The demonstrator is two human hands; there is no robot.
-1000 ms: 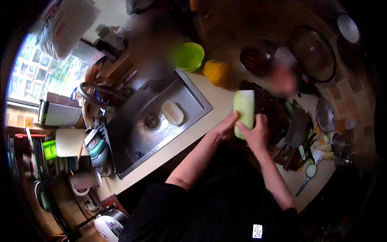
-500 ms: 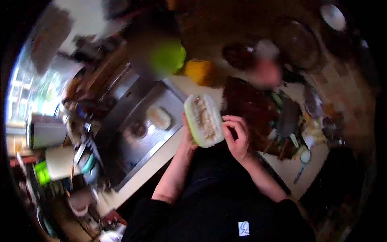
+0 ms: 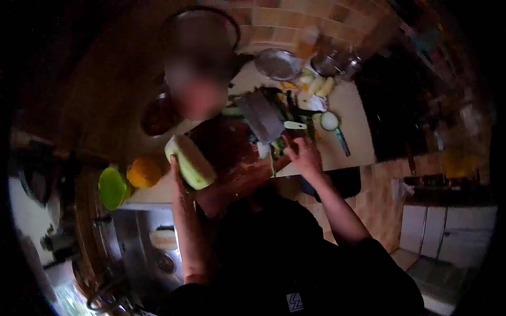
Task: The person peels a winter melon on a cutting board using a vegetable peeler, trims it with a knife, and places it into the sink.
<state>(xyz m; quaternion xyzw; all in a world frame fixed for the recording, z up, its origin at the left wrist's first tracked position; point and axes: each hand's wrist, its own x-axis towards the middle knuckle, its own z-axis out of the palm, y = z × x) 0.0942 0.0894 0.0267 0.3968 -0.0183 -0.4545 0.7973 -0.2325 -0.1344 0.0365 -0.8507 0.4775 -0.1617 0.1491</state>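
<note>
My left hand (image 3: 178, 184) grips a halved, pale green gourd (image 3: 196, 166) over the left part of the dark red cutting board (image 3: 229, 158). The gourd lies tilted, its pale cut face turned mostly away from view. To the right, my right hand (image 3: 305, 157) is open, fingers spread, by the board's right edge. Just beyond it lie a broad grey cleaver blade (image 3: 261, 117) and a small pale green handle (image 3: 295, 125). Dark green peels (image 3: 271, 95) are scattered around the blade. Another gourd half (image 3: 163, 238) sits in the metal sink (image 3: 129, 231).
A yellow-orange round thing (image 3: 144, 171) and a lime-green bowl (image 3: 114, 188) stand at the left. On the counter (image 3: 353, 113) at right lies a white round-headed tool with a teal handle (image 3: 342, 142). Peeled pale vegetables (image 3: 319, 87) and a metal plate (image 3: 276, 64) are behind.
The view has swung from the sink to the cutting board. My left hand carried the gourd half over the board and turned its seeded face away; my right hand left it for the cleaver's side.
</note>
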